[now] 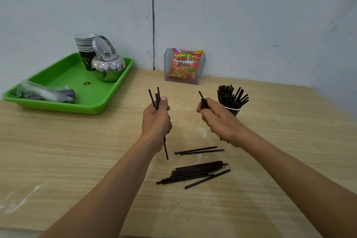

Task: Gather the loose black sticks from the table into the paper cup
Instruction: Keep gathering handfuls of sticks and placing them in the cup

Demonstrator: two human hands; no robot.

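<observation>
Across the lower half of the view spreads a pale wooden table [77, 150], backed by a grey-white wall [251, 15]. At ten o'clock on it sits a green tray [63, 77]. Toward its far end are a shiny metal kettle [109, 65] and, touching it at eleven o'clock, a stack of paper cups [86, 50]. A clear plastic bag [44, 92] with something dark inside lies at the tray's near end, at eight o'clock from the kettle.

At twelve o'clock, against the wall, a clear holder [166, 63] stands with a red snack packet [185, 65] upright inside it.

Both arms reach in from six o'clock. The left hand [155, 120] is clenched round a few black sticks [155, 95], held almost upright; their ends poke out above the thumb, and one shows below the wrist. The right hand [218, 120], at three o'clock from the left and well apart from it, grasps more sticks [202, 100], the top end tilted toward eleven o'clock.

Just behind the right hand, at one o'clock from it, stands the paper cup [234, 111], partly hidden, with a fan of sticks in the cup [231, 95]. Whether the hand touches the cup cannot be told.

At six o'clock from the hands a loose pile [195, 173] lies flat on the table, nearly along the nine-to-three line. Between pile and hands lies a separate pair [199, 150], laid the same way.
</observation>
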